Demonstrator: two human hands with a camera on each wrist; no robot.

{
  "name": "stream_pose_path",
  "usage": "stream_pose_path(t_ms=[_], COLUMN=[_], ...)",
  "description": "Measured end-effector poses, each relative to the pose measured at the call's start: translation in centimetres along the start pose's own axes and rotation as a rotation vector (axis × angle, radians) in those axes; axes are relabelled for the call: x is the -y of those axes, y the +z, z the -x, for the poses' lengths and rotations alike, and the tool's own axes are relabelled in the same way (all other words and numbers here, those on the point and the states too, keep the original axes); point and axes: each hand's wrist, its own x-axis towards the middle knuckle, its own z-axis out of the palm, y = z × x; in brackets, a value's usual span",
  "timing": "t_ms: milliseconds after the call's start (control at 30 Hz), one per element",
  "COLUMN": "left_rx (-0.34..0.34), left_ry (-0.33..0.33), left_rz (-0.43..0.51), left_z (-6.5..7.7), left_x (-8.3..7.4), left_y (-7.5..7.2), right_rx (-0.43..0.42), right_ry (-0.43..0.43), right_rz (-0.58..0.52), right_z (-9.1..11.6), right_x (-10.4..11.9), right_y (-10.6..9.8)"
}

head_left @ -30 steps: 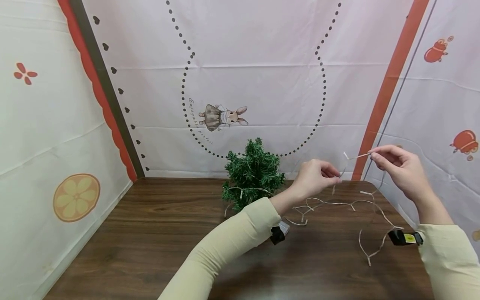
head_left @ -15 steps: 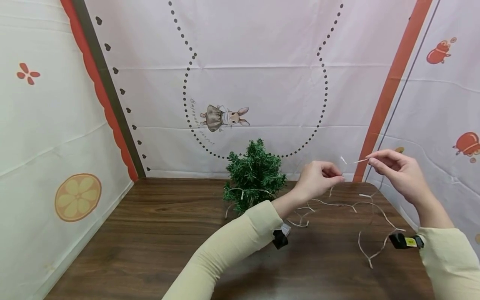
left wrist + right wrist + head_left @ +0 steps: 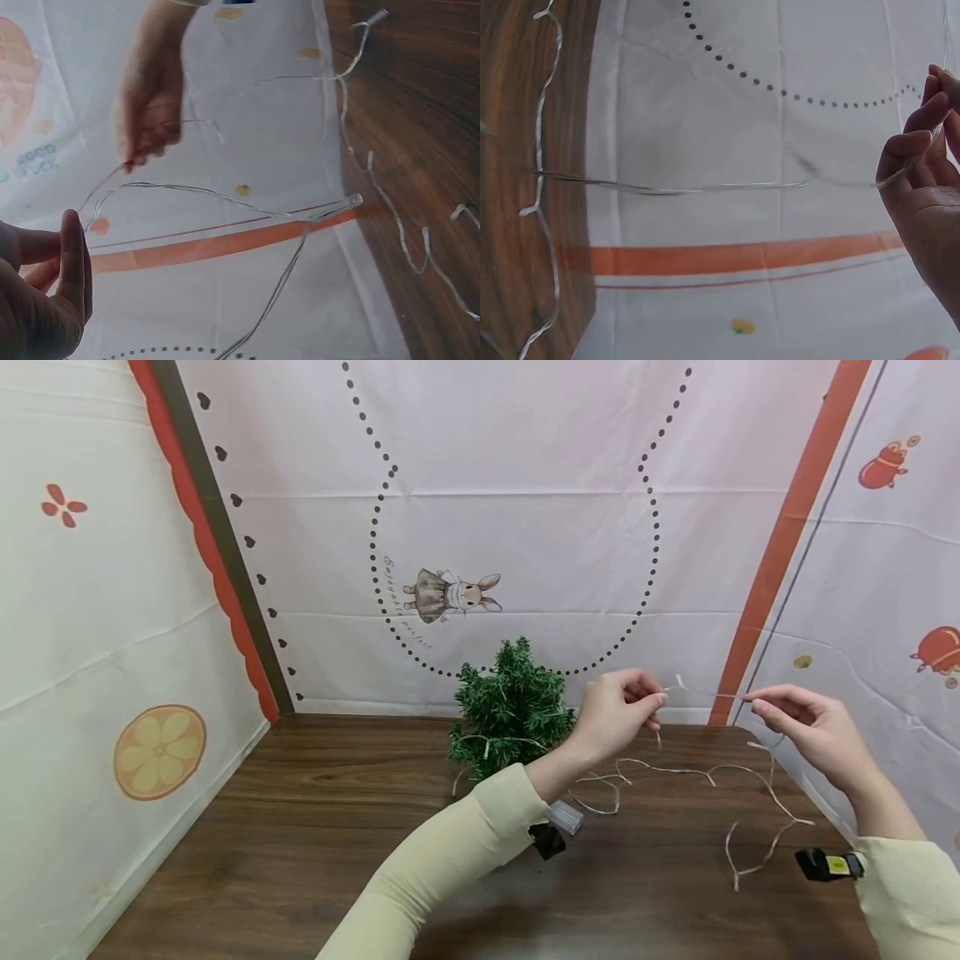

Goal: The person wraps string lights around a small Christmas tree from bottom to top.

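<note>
A clear string of fairy lights [image 3: 667,769] runs from a small green artificial tree [image 3: 512,706] across the table to the right. My left hand [image 3: 617,710] pinches the wire between thumb and fingertips, just right of the tree. Further right, my right hand [image 3: 821,727] also pinches the wire, and the stretch between both hands is lifted above the table. One small bulb [image 3: 680,681] sticks up from that stretch. In the left wrist view, wire hangs from the left hand [image 3: 56,289] toward another bulb [image 3: 354,200]. The right hand [image 3: 926,161] has wire lying across its fingers.
A clear battery box [image 3: 566,817] lies on the brown wooden table [image 3: 300,843], partly behind the left forearm. A loose end of the light string [image 3: 737,881] curls at the right front. Printed cloth [image 3: 525,527] hangs behind and on both sides.
My left hand has risen slightly and shifted left along the wire. My right hand has moved down and a little right, so the stretch between them is straighter. The tree stays put.
</note>
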Motion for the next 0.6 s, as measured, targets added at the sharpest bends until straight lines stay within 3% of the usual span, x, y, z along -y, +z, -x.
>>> stream_pose_path(t_ms=[167, 367, 600], left_rx=[-0.005, -0.040, -0.030], left_ry=[0.026, 0.035, 0.051], left_rz=[0.048, 0.015, -0.008], left_z=[0.1, 0.0, 0.1], left_x=[-0.8, -1.7, -2.3], left_y=[-1.1, -2.1, -2.8], right_rx=[-0.018, -0.021, 0.026], right_ry=[0.021, 0.067, 0.067], right_rz=[-0.002, 0.039, 0.037], right_z=[1.0, 1.8, 2.6], right_x=[-1.1, -2.1, -2.3], right_y=[-0.4, -0.7, -1.0])
